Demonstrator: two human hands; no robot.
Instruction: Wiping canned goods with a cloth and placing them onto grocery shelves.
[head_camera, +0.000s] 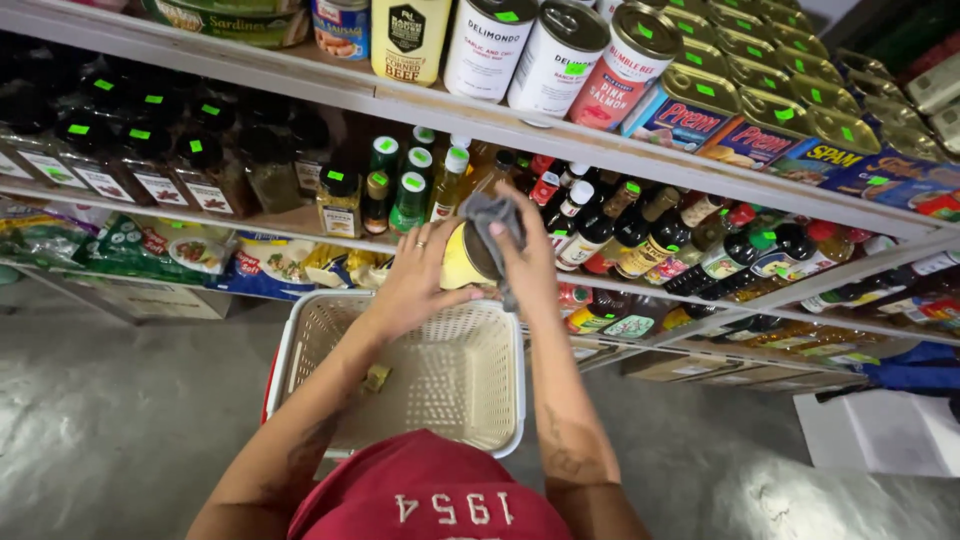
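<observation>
Above cream basket (300, 350), hands (415, 285) holding yellow can (462, 262), grey cloth (495, 215), small scrap (376, 377) inside.

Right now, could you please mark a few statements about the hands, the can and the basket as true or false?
1. The left hand holds a yellow can. True.
2. The right hand presses a grey cloth to the can. True.
3. The basket is packed full of bottles. False: only one small item lies in it.
4. Both hands rest on the floor. False: they are raised over the basket, before the shelves.
</observation>
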